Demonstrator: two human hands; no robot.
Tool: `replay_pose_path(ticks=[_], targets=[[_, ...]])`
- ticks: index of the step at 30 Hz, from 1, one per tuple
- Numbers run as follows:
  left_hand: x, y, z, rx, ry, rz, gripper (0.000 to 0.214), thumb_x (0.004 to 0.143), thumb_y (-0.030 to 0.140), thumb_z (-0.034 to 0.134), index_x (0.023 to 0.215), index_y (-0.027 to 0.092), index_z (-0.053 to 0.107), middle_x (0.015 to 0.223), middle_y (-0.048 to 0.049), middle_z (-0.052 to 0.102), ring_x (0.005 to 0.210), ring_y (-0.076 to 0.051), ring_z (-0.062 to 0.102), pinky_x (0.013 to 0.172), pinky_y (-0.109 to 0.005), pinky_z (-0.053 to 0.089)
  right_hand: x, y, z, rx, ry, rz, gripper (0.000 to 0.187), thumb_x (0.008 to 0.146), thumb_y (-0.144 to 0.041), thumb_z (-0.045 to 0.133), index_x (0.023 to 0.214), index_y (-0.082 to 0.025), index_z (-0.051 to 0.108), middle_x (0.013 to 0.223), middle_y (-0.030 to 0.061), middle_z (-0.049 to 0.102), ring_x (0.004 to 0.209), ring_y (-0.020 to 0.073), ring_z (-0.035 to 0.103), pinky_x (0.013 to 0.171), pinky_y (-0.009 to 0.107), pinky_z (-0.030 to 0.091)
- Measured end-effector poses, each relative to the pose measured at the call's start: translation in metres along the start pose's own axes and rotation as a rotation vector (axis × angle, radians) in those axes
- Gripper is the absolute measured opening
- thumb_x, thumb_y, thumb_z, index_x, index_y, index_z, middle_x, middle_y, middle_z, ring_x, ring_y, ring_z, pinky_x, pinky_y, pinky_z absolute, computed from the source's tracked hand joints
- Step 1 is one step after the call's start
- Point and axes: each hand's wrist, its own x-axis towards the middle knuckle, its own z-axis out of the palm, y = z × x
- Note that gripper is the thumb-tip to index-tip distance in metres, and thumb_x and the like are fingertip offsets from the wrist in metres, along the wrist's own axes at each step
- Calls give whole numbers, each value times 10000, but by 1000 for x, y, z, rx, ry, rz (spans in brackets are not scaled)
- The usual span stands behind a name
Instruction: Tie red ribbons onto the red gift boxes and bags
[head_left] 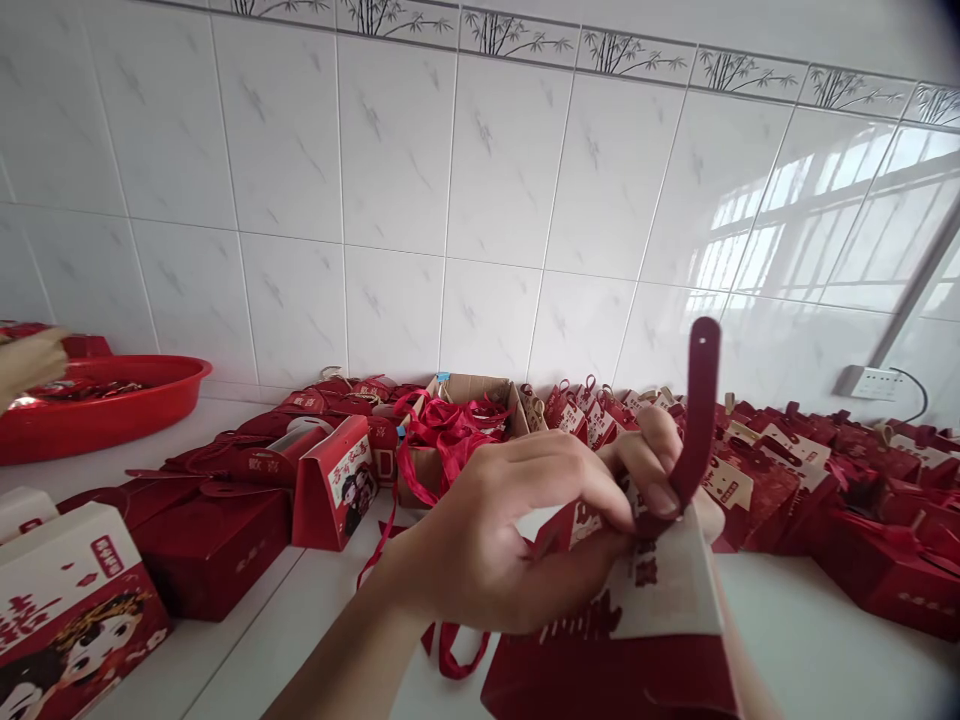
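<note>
A red and cream gift box (667, 605) is held in front of me, close to the camera. A dark red strap (703, 400) with a small hole near its end stands up from the box top and curves down to it. My left hand (517, 530) pinches at the top of the box with thumb and forefinger, beside the strap's lower end. My right hand (652, 460) is behind and over the box, its fingers and thumb closed on the strap's base. Part of the right hand is hidden by the box.
A cardboard carton (480, 388) holds tangled red ribbon (457, 430). Finished-looking red boxes (592, 415) line the wall. On the left are a dark red box (225, 545), a printed box (82, 610) and a red basin (169, 390), with another person's hand (34, 362) over it.
</note>
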Motion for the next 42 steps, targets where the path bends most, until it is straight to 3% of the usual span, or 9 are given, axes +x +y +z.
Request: replay_pose_path(ticks=[3, 7, 11, 19, 23, 26, 30, 35, 42], targets=[[-1, -2, -1, 2, 41, -72, 93, 787, 57, 631, 830, 139, 644, 784, -67, 693, 719, -145, 623, 660, -274, 529, 4, -4, 5, 105, -88, -123, 455, 645, -369, 795, 668, -244, 359, 448, -108, 421, 337, 53, 207, 358, 210, 270], [-2, -6, -4, 67, 59, -57, 151, 811, 51, 611, 907, 151, 670, 800, -54, 711, 717, -137, 628, 660, -262, 522, 5, -3, 3, 96, -85, -99, 385, 673, -320, 778, 705, -251, 400, 518, -83, 466, 397, 78, 314, 374, 191, 299], [-3, -9, -3, 117, 63, -37, 212, 815, 29, 588, 946, 173, 673, 870, -51, 717, 800, -146, 638, 726, -278, 535, 4, -4, 2, 25, -82, -71, 379, 685, -357, 773, 732, -252, 411, 570, -72, 489, 427, 87, 392, 395, 196, 355], [0, -4, -4, 71, 101, -303, 86, 896, 149, 522, 897, 178, 603, 855, -49, 643, 757, -141, 598, 675, -270, 522, 2, -7, -2, -73, -20, -20, 368, 683, -447, 765, 808, -256, 476, 693, -36, 616, 449, 114, 543, 343, 208, 426], [-6, -1, -22, 129, 271, -352, 67, 912, 177, 529, 935, 204, 586, 860, -24, 604, 774, -136, 588, 679, -256, 507, 2, -21, -4, -213, 13, 74, 297, 721, -358, 764, 828, -237, 515, 898, 17, 690, 576, 131, 620, 447, 241, 504], [-9, 3, -36, 182, 397, -323, 85, 897, 161, 563, 953, 214, 600, 867, -9, 592, 754, -123, 566, 660, -246, 480, 5, -31, 0, -459, 78, 139, 204, 771, -272, 729, 831, -209, 545, 930, 45, 691, 701, 151, 651, 553, 265, 540], [-9, 11, -42, 238, 226, -216, 147, 876, 81, 562, 917, 204, 631, 860, -15, 619, 792, -138, 580, 697, -271, 479, 8, -30, 6, -693, 223, 43, 202, 786, -277, 712, 851, -201, 536, 810, 21, 659, 631, 125, 612, 524, 242, 512], [-5, 12, -27, 377, -18, -225, 207, 894, 57, 519, 901, 214, 652, 854, -9, 656, 817, -142, 563, 770, -288, 472, 5, -29, 20, -702, 249, -124, 144, 816, -227, 676, 864, -219, 541, 833, 19, 661, 740, 150, 644, 628, 283, 549], [-4, 2, -16, 564, 81, -185, 191, 890, 86, 543, 945, 222, 665, 905, -19, 678, 890, -174, 553, 809, -328, 455, 1, -34, 33, -813, 183, -220, 139, 838, -149, 640, 925, -235, 573, 961, 34, 693, 919, 180, 663, 778, 332, 560]])
